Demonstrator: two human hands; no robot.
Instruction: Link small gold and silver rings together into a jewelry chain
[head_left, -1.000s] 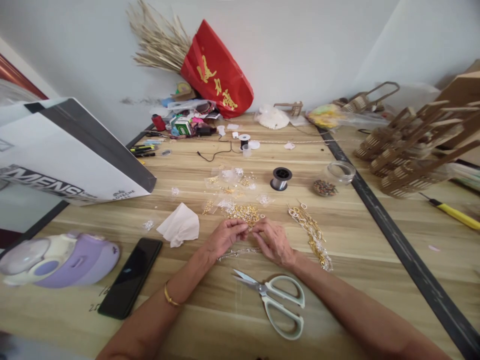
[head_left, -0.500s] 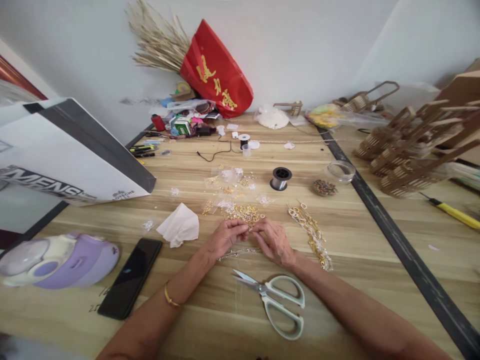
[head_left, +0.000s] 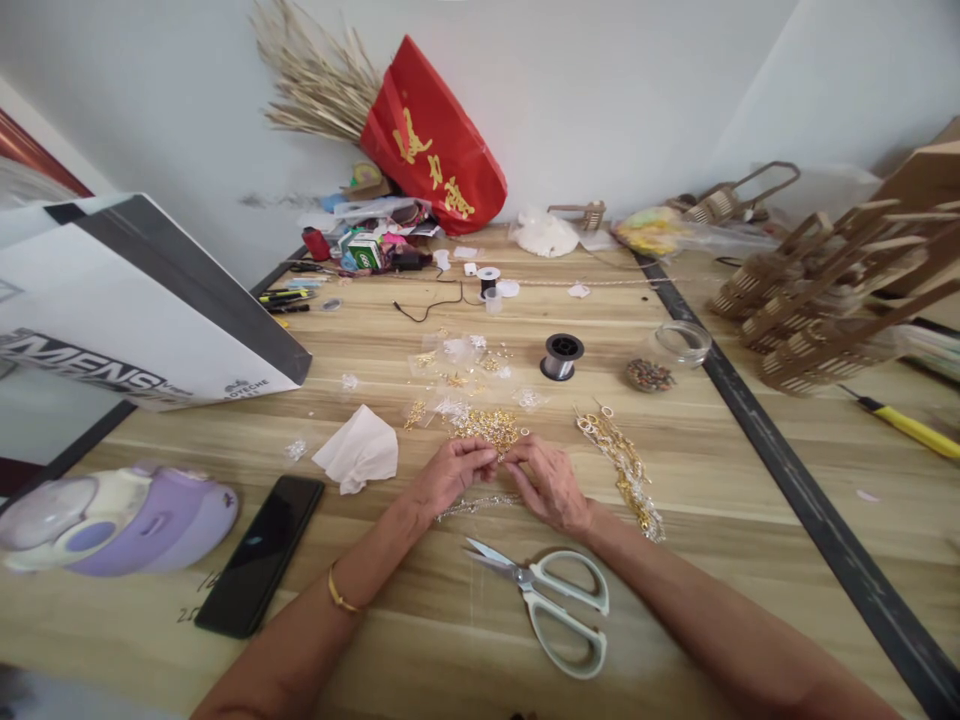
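Observation:
My left hand [head_left: 459, 474] and my right hand [head_left: 547, 482] meet at the near edge of a pile of gold and silver beads [head_left: 487, 428]. Both hands are closed in a pinch, fingertips almost touching; what lies between them is too small to make out. A silver beaded strand [head_left: 480, 504] runs on the table beneath, from beside my left wrist to my right hand. Finished-looking gold and silver strands [head_left: 626, 465] lie to the right of my right hand. Scissors [head_left: 536, 590] with pale handles rest partly open in front of my wrists.
Behind the beads stand a wire spool [head_left: 561, 357] and a jar [head_left: 667, 358] of dark beads lying on its side. A tissue [head_left: 358, 450], a black phone [head_left: 260, 556] and a purple-white container [head_left: 127, 522] are at left. Small wooden baskets [head_left: 817, 290] crowd the right; a white box [head_left: 142, 310] stands left.

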